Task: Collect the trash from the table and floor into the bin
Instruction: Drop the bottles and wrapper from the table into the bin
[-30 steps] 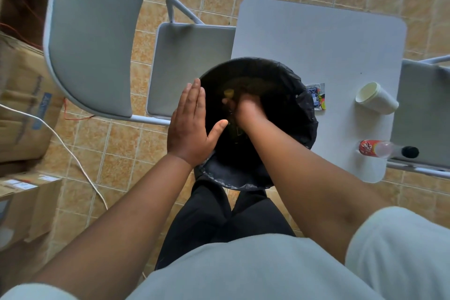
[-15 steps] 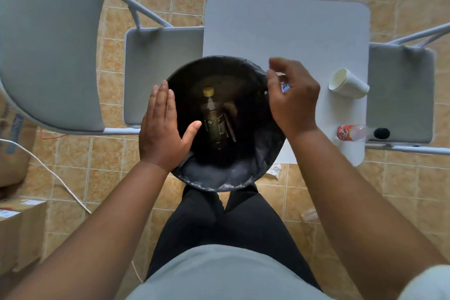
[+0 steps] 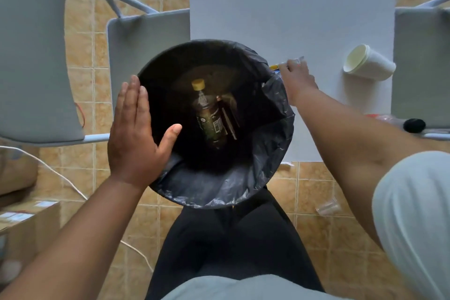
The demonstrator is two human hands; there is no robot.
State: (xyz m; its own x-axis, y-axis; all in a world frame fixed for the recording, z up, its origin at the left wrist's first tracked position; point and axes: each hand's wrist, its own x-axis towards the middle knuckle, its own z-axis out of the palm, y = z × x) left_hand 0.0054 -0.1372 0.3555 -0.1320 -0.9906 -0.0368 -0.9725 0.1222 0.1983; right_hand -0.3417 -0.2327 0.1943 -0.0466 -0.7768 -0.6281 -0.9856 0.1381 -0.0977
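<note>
A black bin [image 3: 219, 192] lined with a dark plastic bag sits between my knees. Inside lie a green-labelled bottle with a yellow cap [image 3: 208, 114] and a dark flat item beside it. My left hand [image 3: 136, 134] rests flat against the bin's left rim, fingers straight. My right hand [image 3: 295, 78] is on the white table [image 3: 292, 7] just past the bin's right rim, fingers pinched on a small colourful wrapper [image 3: 276, 69] that is mostly hidden. A white paper cup [image 3: 367, 62] lies on its side on the table's right edge.
A plastic bottle with a black cap [image 3: 411, 124] lies at the table's near right edge, partly behind my arm. Grey folding chairs [image 3: 146, 39] flank the table. A clear plastic scrap [image 3: 327, 207] lies on the tiled floor. Cardboard boxes [image 3: 24, 221] and a white cable are at left.
My right hand came out of the bin, leaving the bottle inside, and moved right onto the table to the wrapper. My left hand stayed on the rim.
</note>
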